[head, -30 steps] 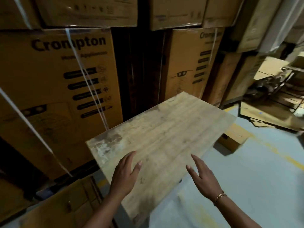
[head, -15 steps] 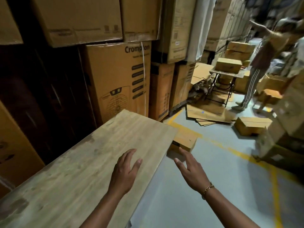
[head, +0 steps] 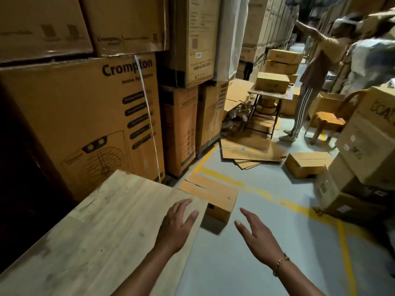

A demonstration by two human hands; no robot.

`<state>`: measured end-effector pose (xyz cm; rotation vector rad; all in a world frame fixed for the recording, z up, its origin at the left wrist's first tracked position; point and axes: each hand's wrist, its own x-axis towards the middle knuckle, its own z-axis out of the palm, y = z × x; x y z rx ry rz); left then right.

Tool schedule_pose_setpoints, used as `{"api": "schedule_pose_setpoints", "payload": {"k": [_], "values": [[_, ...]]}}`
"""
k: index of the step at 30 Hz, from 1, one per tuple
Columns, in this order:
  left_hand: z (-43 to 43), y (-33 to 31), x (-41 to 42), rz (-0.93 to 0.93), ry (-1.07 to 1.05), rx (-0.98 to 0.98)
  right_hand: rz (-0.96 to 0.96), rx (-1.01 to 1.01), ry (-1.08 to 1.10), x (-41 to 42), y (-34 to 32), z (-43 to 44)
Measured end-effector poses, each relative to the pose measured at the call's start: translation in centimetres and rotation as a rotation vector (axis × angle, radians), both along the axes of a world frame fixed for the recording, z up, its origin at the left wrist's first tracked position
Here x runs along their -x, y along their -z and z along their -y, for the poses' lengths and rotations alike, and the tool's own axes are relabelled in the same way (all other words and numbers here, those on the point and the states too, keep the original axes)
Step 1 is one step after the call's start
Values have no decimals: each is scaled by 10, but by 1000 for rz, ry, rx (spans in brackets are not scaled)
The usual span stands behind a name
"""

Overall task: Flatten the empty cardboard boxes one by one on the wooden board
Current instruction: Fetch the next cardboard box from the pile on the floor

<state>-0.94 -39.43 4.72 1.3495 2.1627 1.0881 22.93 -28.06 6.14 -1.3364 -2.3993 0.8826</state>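
The small cardboard box lies on the floor at the frame's centre, just beyond the wooden board. Both hands are spread and empty; the right hand appears nearer it than the left hand.

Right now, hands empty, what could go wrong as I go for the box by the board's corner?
The box sits low by the corner of the board; lifting it could knock that edge. The left hand and right hand are open and apart, so a one-sided grab might tip it. Loose flat cardboard lies on the floor, a possible slip.
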Motion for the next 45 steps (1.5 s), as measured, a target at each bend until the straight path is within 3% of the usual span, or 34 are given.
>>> {"api": "schedule_pose_setpoints", "payload": {"k": [7, 15, 23, 39, 45], "values": [[-155, 22, 16, 23, -10, 26, 29, 45, -36, 17, 25, -164], [-339, 48, -1, 126, -182, 39, 117, 97, -180, 30, 36, -377], [-445, 91, 12, 241, -360, 120, 216, 199, -329, 90, 79, -536], [-660, 299, 40, 501, -692, 461, 473, 443, -501, 180, 294, -784], [-710, 427, 26, 666, -948, 441, 516, 478, -591, 216, 421, -844]]}}
